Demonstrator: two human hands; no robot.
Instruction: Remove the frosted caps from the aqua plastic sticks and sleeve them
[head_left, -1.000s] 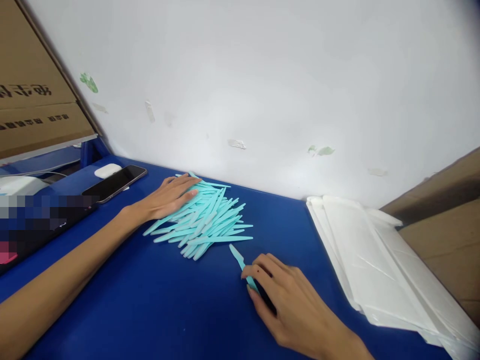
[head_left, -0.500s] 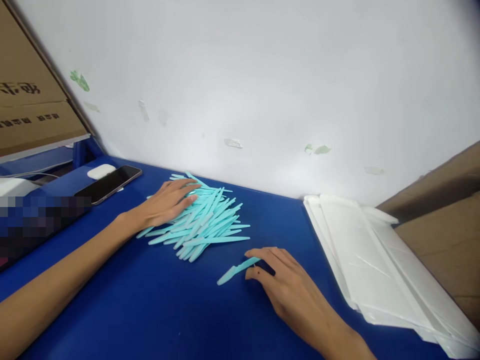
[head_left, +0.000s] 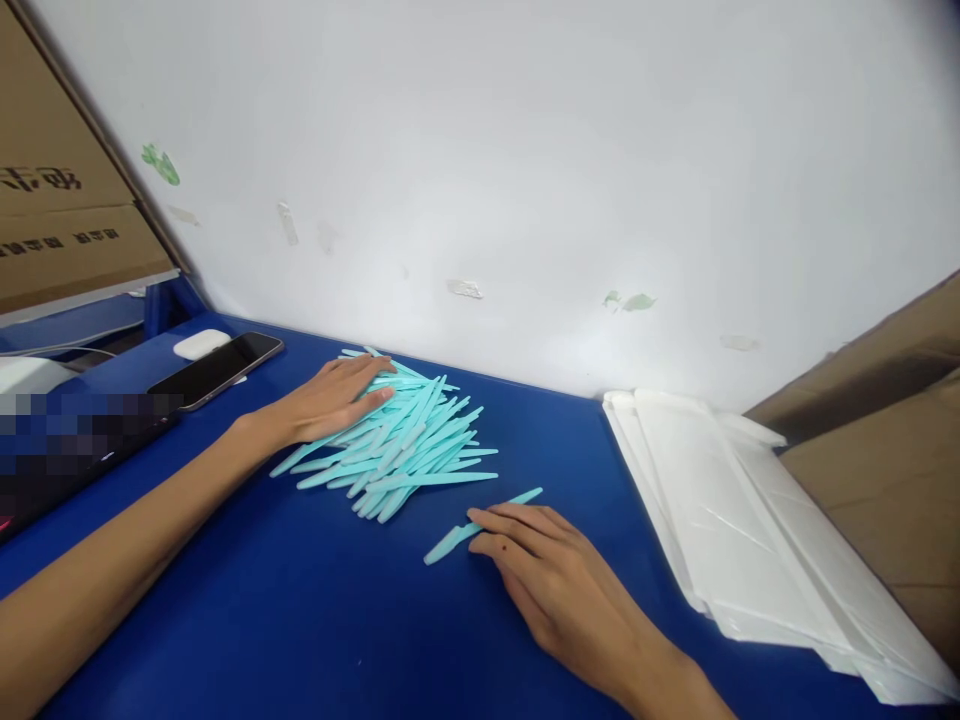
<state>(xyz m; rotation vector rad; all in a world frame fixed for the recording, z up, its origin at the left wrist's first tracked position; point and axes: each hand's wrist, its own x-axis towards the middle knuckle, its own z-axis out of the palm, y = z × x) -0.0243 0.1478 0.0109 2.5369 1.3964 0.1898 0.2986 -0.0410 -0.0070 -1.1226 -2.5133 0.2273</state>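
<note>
Several light-blue plastic knife-like sticks lie in a loose pile (head_left: 420, 440) on the blue table (head_left: 315, 600). My left hand (head_left: 337, 400) rests on the pile's left side, fingers apart, over the sticks; nothing is seen gripped in it. Right of the pile, my right hand (head_left: 532, 565) is closed on a single light-blue stick (head_left: 446, 543), pinched near its middle. The stick's wider end points to the lower left, and its thin end shows beyond my fingers.
A phone (head_left: 221, 368) and a white case (head_left: 201, 344) lie at the left, near a dark, partly blurred object. White plastic bags (head_left: 735, 510) are stacked at the right. Cardboard (head_left: 885, 490) stands beyond them, and a white wall (head_left: 480, 180) rises behind.
My right hand has moved slightly left along the stick, from its thin end to its middle, and its fingers have drawn closer together. My left hand has hardly moved.
</note>
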